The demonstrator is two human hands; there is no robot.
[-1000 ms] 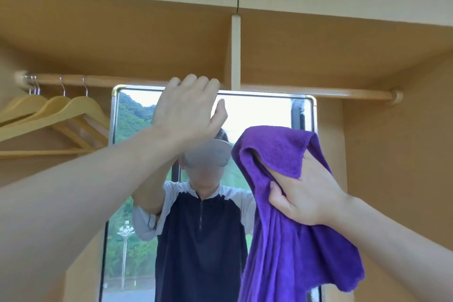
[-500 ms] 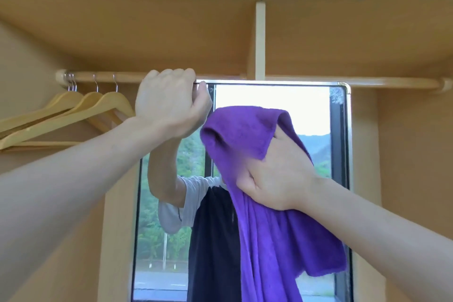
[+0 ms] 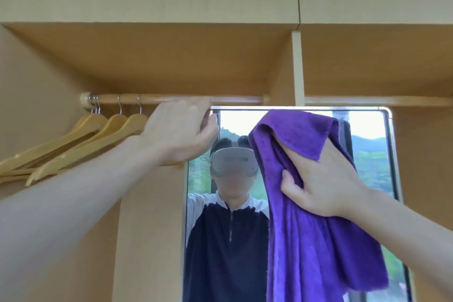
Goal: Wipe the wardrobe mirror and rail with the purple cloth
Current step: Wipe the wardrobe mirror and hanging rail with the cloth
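The tall wardrobe mirror (image 3: pixel 367 154) has a metal frame and stands below the wooden rail (image 3: pixel 232 99). My left hand (image 3: pixel 179 132) is curled over the mirror's top left corner and grips the frame edge just under the rail. My right hand (image 3: pixel 326 179) holds the purple cloth (image 3: pixel 306 240) flat against the upper glass. The top of the cloth reaches the mirror's upper edge, and the rest hangs down over the glass. The cloth covers the fingers of my right hand.
Several wooden hangers (image 3: pixel 98 135) hang at the left end of the rail, close to my left forearm. A vertical wooden divider (image 3: pixel 297 68) splits the wardrobe top above the mirror. The mirror reflects a person wearing a headset.
My left hand, flat and open one second ago, has closed over the mirror's top edge. My right hand has lifted the cloth higher, up to the mirror's top edge.
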